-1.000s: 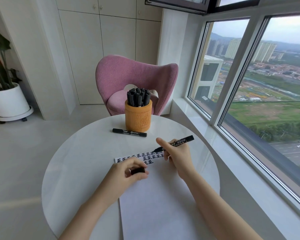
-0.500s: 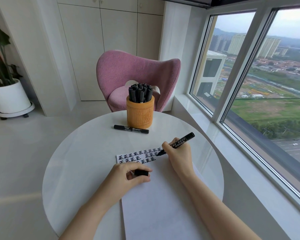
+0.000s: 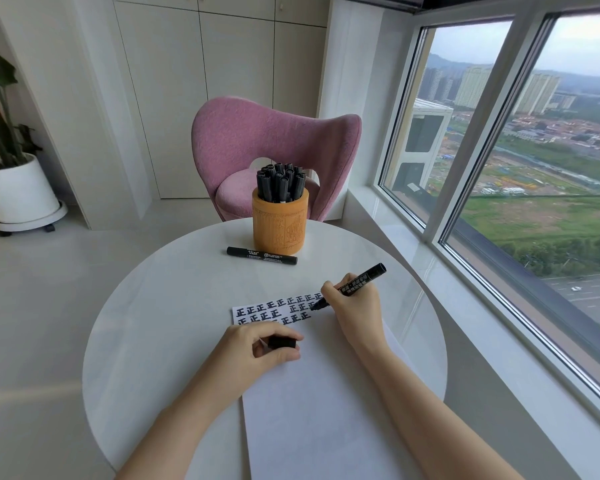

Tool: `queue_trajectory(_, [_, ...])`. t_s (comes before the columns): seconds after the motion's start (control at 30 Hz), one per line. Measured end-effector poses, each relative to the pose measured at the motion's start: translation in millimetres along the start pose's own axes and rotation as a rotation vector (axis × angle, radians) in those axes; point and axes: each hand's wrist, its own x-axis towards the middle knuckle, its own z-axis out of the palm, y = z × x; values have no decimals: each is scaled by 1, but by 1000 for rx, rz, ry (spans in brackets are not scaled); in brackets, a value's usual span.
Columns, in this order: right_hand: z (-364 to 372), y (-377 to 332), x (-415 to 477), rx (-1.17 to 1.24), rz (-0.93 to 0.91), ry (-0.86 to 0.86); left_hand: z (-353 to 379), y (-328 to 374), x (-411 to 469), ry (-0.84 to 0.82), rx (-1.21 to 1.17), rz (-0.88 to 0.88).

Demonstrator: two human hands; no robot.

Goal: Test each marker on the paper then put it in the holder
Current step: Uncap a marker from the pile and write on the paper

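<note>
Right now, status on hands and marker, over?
Right hand grips marker, tip on paper. Left hand pinches cap. Spare marker lies before crowded holder.

The person's left hand (image 3: pixel 257 348) and right hand (image 3: pixel 355 306) were bare. The left forearm (image 3: pixel 187 410) and right forearm (image 3: pixel 430 414) were bare too, slim and uncovered right down to the view's bottom edge.

Lowers the right hand (image 3: pixel 357 306) from mid-air, setting the marker (image 3: pixel 368 277) tip onto the paper (image 3: pixel 326 410) beside the written characters (image 3: pixel 278 310).
</note>
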Motion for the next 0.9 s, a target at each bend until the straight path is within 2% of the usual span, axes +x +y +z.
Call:
queue_trajectory(0.33, [2, 1, 0, -50, -24, 3, 0, -3, 1, -7, -9, -13])
queue_trajectory(0.9, [-1, 1, 1, -3, -4, 29, 0, -4, 1, -2, -1, -5])
